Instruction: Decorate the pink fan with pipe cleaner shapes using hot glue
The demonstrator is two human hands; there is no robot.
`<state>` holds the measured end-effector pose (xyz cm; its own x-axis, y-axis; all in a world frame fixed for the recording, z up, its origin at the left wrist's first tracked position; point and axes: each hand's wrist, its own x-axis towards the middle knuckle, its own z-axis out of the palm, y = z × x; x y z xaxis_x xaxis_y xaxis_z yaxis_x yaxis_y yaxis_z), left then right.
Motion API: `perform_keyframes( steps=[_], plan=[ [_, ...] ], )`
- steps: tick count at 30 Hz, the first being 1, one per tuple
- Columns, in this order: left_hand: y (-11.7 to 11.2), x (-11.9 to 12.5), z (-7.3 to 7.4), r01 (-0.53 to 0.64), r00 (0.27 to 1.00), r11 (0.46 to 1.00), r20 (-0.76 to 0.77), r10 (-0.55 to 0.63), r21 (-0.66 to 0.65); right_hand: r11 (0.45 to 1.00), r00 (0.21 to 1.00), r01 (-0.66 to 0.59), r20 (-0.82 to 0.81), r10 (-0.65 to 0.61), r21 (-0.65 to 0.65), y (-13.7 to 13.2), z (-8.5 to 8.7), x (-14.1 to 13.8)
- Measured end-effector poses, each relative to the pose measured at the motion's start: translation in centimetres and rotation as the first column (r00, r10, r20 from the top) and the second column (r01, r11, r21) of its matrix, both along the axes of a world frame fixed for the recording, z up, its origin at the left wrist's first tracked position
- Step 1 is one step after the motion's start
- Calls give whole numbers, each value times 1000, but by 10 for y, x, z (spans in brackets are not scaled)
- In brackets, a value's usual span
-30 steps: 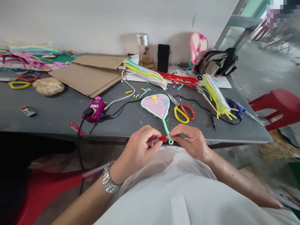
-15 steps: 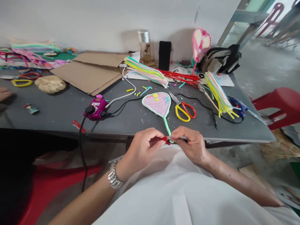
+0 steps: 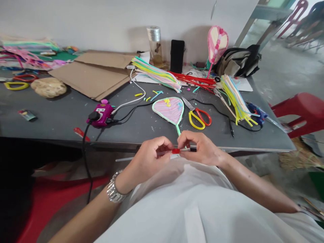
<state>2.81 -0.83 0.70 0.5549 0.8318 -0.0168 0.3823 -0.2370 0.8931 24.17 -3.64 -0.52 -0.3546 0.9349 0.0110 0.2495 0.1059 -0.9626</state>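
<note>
A pink heart-shaped fan (image 3: 169, 110) with a mint green rim lies on the grey table (image 3: 63, 118), its green handle reaching the front edge. My left hand (image 3: 148, 159) and my right hand (image 3: 202, 150) meet at that handle's end, both pinched. Between them runs a thin stick with a small red piece (image 3: 175, 151) on it. The left fingers pinch the stick left of the red piece. The right fingers grip its other end and cover the handle's tip. A metal watch (image 3: 113, 193) is on my left wrist.
Yellow and red scissors (image 3: 198, 118) lie right of the fan. A purple power strip (image 3: 101, 114) with cables sits left of it. Bundles of coloured straws (image 3: 157, 75), cardboard (image 3: 93, 76), a bottle (image 3: 155, 45), a phone (image 3: 177, 55), another fan (image 3: 217, 40) and a bag (image 3: 238, 64) stand behind. Red stool (image 3: 301, 111) at right.
Both hands have lifted slightly toward the table edge. The green curl at the handle's end, visible one second ago, is now hidden under my right fingers.
</note>
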Motion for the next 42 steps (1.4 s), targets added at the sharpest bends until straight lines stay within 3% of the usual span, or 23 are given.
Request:
perform_keyframes(
  steps=[4, 8, 12, 18, 22, 28, 31, 37, 42],
  plan=[
    [1, 0, 3, 26, 1000, 999, -7, -26, 30, 988, 994, -104, -57, 98, -114, 6, 3, 0],
    [2, 1, 3, 77, 996, 997, 42, -76, -25, 955, 968, -210, -181, 173, -208, 10, 0, 2],
    [3, 0, 2, 107, 993, 992, 65, -103, -61, 927, 953, -247, -244, 179, -283, 10, -4, 3],
    [3, -5, -1, 183, 983, 983, 39, -182, -13, 894, 932, -293, -310, 188, -339, 7, -9, 4],
    [6, -6, -3, 209, 977, 978, 28, -209, 28, 903, 944, -270, -275, 181, -334, 6, -5, 8],
    [12, -4, 1, 182, 983, 969, -2, -184, 167, 949, 964, -241, -159, 211, -204, 9, 9, 13],
    [11, -2, 1, 180, 983, 973, 17, -185, 142, 939, 955, -270, -184, 233, -212, 9, 8, 9],
    [6, -1, -7, 185, 979, 982, 81, -188, 49, 985, 985, -162, -75, 157, -65, 1, 1, -3],
    [3, -1, -7, 236, 968, 972, 95, -233, -20, 981, 980, -193, -58, 191, -30, 0, -2, -1]
  ],
)
